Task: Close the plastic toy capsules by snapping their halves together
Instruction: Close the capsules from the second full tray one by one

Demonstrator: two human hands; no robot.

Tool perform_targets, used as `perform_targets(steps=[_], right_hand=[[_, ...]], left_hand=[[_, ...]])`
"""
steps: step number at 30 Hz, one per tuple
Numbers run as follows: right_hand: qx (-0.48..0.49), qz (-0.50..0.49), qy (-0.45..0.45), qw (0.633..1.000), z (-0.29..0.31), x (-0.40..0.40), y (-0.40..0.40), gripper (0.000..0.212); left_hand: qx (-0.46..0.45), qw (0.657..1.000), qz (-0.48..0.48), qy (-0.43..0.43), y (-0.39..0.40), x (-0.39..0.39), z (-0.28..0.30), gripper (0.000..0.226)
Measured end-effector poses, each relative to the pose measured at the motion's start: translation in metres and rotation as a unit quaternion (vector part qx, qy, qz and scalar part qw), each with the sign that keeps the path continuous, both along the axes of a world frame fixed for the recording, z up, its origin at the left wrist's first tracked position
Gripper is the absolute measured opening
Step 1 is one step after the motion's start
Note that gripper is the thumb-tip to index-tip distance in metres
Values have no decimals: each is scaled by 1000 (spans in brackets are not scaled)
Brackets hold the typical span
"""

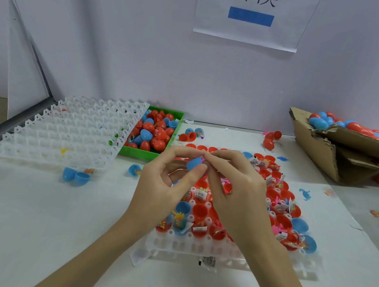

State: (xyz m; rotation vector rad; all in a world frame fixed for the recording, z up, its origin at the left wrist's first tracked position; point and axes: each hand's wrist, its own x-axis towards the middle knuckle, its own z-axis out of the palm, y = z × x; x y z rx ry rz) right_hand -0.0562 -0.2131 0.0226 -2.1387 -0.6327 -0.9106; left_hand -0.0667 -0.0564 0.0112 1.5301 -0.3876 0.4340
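Two bare forearms — left grip (166, 182), right grip (233, 184) — no sleeves, rings.

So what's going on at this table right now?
A person is closing toy capsules. The left hand pinches a blue capsule half while the right hand works at it with its fingertips, above a white tray of open red and blue halves holding small toys. Closed capsules fill a green bin and a cardboard box.
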Motion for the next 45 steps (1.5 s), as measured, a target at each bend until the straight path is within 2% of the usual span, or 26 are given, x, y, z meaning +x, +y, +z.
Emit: perform_targets(steps=[3, 6, 9, 11, 14, 23, 27, 31, 34, 41, 45], right_hand=[[7, 15, 5, 1000, 0, -2, 3, 30], [46, 30, 66, 996, 0, -2, 5, 45], [114, 69, 154, 979, 2, -2, 2, 35], [113, 104, 185, 971, 1, -1, 0, 31], [111, 134, 212, 962, 2, -1, -2, 36], [199, 160, 237, 937, 2, 1, -1, 28], [186, 154, 231, 943, 0, 1, 1, 27], [210, 163, 241, 933, -1, 0, 0, 24], [224, 166, 250, 927, 0, -1, 0, 24], [243, 179, 260, 917, 2, -1, -3, 24], [234, 188, 256, 919, 3, -1, -2, 25]], left_hand=[[-14, 999, 33, 4, 0, 1, 1, 11], [-9, 999, 37, 19, 3, 2, 1, 7], [-3, 999, 44, 27, 8, 3, 4, 10], [-10, 999, 36, 32, 12, 4, 6, 11], [-7, 999, 39, 32, 15, 6, 7, 12], [-4, 999, 36, 34, 14, 3, 11, 11], [48, 998, 42, 21, 14, 2, 9, 15], [137, 986, 80, -41, 16, 1, 7, 12], [159, 983, 66, -58, 17, 0, 9, 11], [173, 982, 29, -68, 18, 0, 10, 24], [119, 991, 45, -47, 13, 0, 7, 30]])
